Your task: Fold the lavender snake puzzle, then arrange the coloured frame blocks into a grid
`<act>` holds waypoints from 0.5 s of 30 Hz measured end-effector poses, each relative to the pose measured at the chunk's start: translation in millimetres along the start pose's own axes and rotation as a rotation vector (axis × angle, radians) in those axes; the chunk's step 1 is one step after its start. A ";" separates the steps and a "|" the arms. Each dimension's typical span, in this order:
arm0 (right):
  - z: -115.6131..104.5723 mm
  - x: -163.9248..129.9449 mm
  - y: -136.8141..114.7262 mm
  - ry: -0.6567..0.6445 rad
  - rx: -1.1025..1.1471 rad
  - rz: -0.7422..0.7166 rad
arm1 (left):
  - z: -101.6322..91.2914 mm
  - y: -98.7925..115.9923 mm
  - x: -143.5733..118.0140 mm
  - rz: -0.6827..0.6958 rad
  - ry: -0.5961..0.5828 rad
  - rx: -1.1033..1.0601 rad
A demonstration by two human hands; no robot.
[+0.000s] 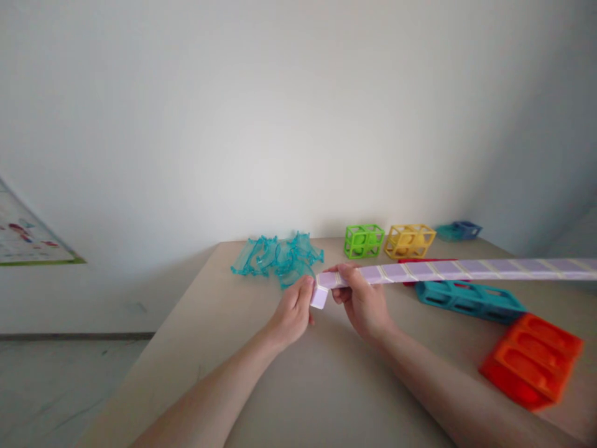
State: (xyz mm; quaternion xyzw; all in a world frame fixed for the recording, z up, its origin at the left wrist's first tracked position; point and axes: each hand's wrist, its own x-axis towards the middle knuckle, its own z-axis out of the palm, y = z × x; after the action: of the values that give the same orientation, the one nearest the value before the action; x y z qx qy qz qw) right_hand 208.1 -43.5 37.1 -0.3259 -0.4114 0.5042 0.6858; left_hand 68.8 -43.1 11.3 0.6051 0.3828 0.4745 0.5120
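A long row of joined lavender blocks (420, 272) with pale seams stretches from the middle of the view out past the right edge. My right hand (364, 298) is closed around it near its left end. My left hand (293, 311) pinches the end block (319, 297), which bends downward from the row. Both hands are held above the table (280, 386), close together. Just beyond my left hand lies a heap of clear teal plastic track pieces (280, 255).
Along the wall stand a green frame block (364, 241), a yellow one (410, 241) and a dark blue one (467, 230). Nearer on the right lie a teal block row (471, 302) and an orange-red block (534, 361). A red piece (408, 283) is partly hidden behind the lavender row.
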 end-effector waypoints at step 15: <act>-3.8 5.5 0.2 0.106 -0.010 0.103 | -0.1 6.3 -1.1 -0.175 -0.329 -0.108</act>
State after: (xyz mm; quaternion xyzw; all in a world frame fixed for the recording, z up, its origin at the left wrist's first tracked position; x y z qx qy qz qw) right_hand 212.2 -38.3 36.5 -0.3765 -0.3597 0.5189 0.6780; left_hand 68.3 -45.3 17.3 0.6105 0.3192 0.3429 0.6386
